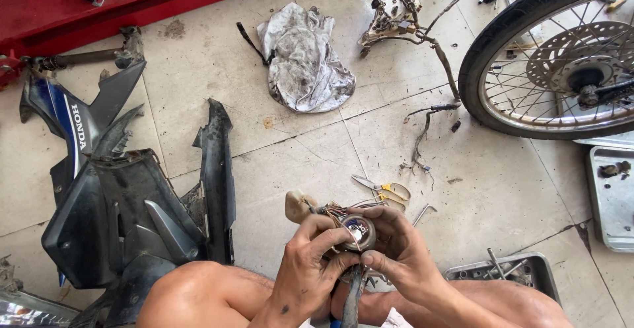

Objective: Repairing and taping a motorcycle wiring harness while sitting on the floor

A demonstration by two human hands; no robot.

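Wired round part above yellow-handled scissors

A beige tiled floor is carrying dark motorcycle fairing panels, a dirty grey rag, a wiring harness, yellow-handled scissors, a spoked wheel and two metal trays.

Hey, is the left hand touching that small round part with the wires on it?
Touching. The head view shows the left hand with thumb and fingers wrapped onto the rim of the small round part, no gap; the right hand grips the other side.
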